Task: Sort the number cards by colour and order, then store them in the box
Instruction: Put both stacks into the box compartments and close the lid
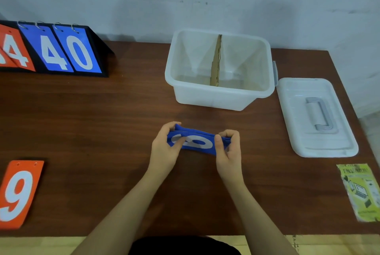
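- The blue cards (197,141) form a small stack with a white numeral on the top face, held low over the brown surface (102,121), in front of the box (216,98).
- The left hand (166,147) pinches the stack's left end; the right hand (229,147) pinches its right end.
- Fingers cover part of the numeral, so it is hard to read.
- An orange 9 card (19,193) lies at the left edge, cut off.
- The box is translucent, with a cardboard divider (216,61) between two compartments; its lid (316,117) lies beside it.
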Motion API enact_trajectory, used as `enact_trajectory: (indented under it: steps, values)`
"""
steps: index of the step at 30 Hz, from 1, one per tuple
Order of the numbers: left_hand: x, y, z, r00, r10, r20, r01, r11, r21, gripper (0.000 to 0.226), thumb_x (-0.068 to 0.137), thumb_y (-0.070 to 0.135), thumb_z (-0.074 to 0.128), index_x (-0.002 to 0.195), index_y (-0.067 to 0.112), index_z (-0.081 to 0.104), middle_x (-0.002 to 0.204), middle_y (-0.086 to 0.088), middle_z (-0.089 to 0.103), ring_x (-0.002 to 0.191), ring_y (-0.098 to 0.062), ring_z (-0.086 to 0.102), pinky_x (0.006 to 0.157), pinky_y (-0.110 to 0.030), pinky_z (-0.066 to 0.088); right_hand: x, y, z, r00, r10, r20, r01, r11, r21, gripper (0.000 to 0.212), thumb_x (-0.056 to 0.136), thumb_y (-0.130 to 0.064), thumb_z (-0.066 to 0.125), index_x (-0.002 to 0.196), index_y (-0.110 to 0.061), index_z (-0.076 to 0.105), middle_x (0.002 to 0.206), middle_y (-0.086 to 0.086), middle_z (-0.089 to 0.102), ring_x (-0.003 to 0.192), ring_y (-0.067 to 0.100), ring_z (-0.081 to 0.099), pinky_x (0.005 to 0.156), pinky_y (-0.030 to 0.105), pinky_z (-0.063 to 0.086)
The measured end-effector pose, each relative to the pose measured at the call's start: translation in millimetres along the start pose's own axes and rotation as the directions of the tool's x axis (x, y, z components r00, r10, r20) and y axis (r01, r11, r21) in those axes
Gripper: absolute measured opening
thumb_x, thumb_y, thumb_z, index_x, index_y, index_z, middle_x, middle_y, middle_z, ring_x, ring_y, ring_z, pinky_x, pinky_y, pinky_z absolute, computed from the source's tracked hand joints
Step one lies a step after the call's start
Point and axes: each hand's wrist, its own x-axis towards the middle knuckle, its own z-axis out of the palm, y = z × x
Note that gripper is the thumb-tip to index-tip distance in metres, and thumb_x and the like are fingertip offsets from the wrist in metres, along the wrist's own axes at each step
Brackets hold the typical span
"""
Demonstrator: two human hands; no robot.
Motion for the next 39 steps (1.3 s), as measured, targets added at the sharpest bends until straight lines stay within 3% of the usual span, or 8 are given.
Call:
enact_trajectory:
  steps: [4,11,16,22,28,31,34,39]
  values:
    - [-5,-3,5,0.977,0.186,-0.101,-0.176,0.980,0.097,0.028,0.082,0.006,0.064,0.101,0.021,0.051,0.095,0.008,0.055,0.085,-0.004,0.057,0.077,-0.012,0.047,-1,3,7,0.997,0.017,-0.071,-0.015,1.000,0.024,0.023,0.093,-0.015,0.051,0.094,-0.037,0.043,0.089,-0.009,0.050,0.085,-0.005,0.051,0.075,0.008,0.044]
    - [0,-2,21,0.986,-0.125,-0.110,0.091,0.957,-0.277,0.014,0.085,0.029,0.059,0.093,0.025,0.049,0.089,0.006,0.056,0.082,-0.002,0.057,0.069,-0.013,0.047,4,5,27,0.962,0.228,-0.149,-0.200,0.963,0.183,0.017,0.095,-0.026,0.046,0.087,-0.041,0.049,0.086,-0.020,0.055,0.084,-0.009,0.054,0.071,0.010,0.047]
    - [10,5,32,0.933,-0.242,-0.266,0.165,0.945,-0.282,0.008,0.089,0.032,0.053,0.088,0.030,0.046,0.087,0.011,0.052,0.084,-0.003,0.054,0.071,-0.015,0.040,11,2,33,0.946,0.293,-0.137,-0.261,0.942,0.209,0.016,0.095,-0.026,0.045,0.087,-0.039,0.049,0.088,-0.014,0.056,0.080,-0.012,0.054,0.069,0.015,0.044]
    - [16,7,36,0.931,-0.261,-0.254,0.200,0.950,-0.241,0.015,0.093,0.037,0.044,0.091,0.022,0.045,0.083,0.007,0.053,0.075,-0.005,0.054,0.060,-0.014,0.040,3,10,25,0.967,0.246,0.058,-0.253,0.953,0.166,0.027,0.095,-0.014,0.047,0.110,-0.033,0.037,0.107,-0.010,0.051,0.092,-0.011,0.053,0.077,0.001,0.041]
    - [17,12,37,0.930,-0.281,-0.236,0.232,0.949,-0.216,0.017,0.093,0.037,0.043,0.093,0.020,0.043,0.085,0.005,0.052,0.078,-0.007,0.053,0.064,-0.017,0.041,3,9,21,0.977,0.215,-0.009,-0.215,0.977,-0.016,0.032,0.094,-0.011,0.048,0.096,-0.042,0.042,0.097,-0.016,0.057,0.090,-0.014,0.054,0.074,0.002,0.043]
    - [10,8,24,0.961,-0.181,-0.210,0.173,0.983,-0.056,0.012,0.092,0.032,0.046,0.089,0.020,0.047,0.092,0.002,0.048,0.082,-0.008,0.050,0.074,-0.020,0.044,11,0,11,0.985,0.165,0.047,-0.158,0.981,-0.115,0.033,0.093,-0.011,0.049,0.099,-0.042,0.041,0.097,-0.021,0.055,0.092,-0.012,0.053,0.076,0.008,0.041]
    - [2,8,-4,0.983,0.108,-0.149,-0.082,0.982,0.171,0.012,0.086,0.029,0.050,0.093,0.020,0.054,0.100,0.006,0.047,0.091,-0.011,0.053,0.080,-0.023,0.044,21,-20,-5,0.972,-0.003,0.233,0.070,0.958,-0.279,0.038,0.091,-0.009,0.051,0.106,-0.042,0.040,0.097,-0.027,0.048,0.097,-0.005,0.051,0.084,0.014,0.039]
    - [-3,37,-33,0.839,0.541,0.057,-0.512,0.750,0.418,0.042,0.088,0.029,0.050,0.121,0.004,0.056,0.104,-0.007,0.064,0.095,-0.016,0.059,0.083,-0.030,0.049,35,-68,-15,0.895,-0.241,0.377,0.320,0.933,-0.163,0.036,0.091,-0.005,0.049,0.111,-0.035,0.051,0.102,-0.017,0.057,0.100,0.000,0.053,0.095,0.031,0.043]
